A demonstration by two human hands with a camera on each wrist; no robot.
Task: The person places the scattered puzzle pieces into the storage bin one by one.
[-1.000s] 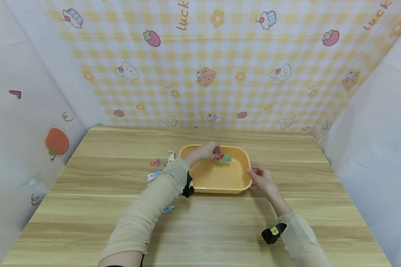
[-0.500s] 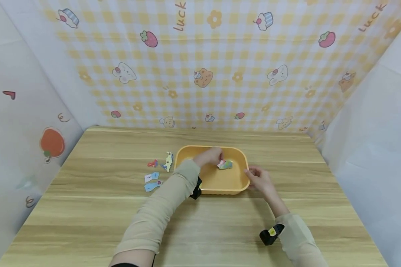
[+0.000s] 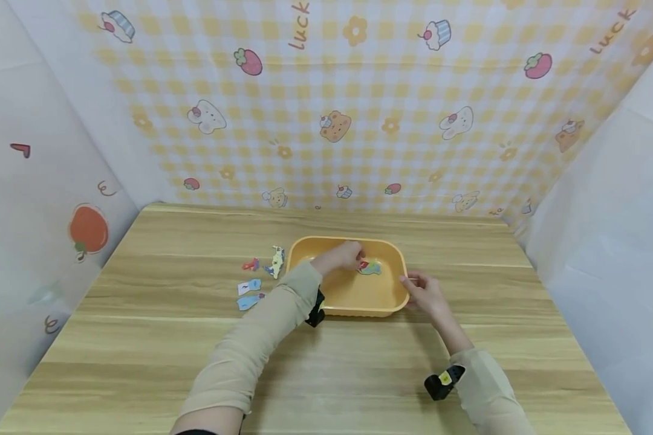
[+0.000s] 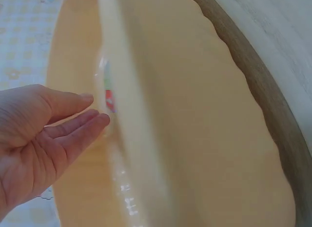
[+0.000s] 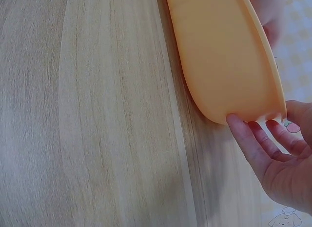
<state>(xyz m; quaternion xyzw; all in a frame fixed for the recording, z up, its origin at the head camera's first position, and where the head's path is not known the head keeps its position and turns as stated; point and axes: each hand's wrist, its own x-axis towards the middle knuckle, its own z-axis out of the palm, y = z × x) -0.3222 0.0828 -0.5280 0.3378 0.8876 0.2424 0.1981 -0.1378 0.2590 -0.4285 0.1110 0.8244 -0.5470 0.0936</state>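
Left wrist: left hand point(image 4: 44, 134), grip slightly parted, near a coloured piece point(image 4: 109, 101); right hand point(image 5: 285, 163) pinches the tray point(image 5: 222, 56).

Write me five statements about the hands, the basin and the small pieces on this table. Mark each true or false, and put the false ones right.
1. The right hand grips the right end of the yellow basin. True.
2. The left hand lies flat on the table. False: the left hand reaches into the basin.
3. A red-and-green piece is inside the basin. True.
4. In the head view, the loose pieces on the table are to the right of the basin. False: they are to its left.
5. The backdrop behind the table has yellow checks. True.
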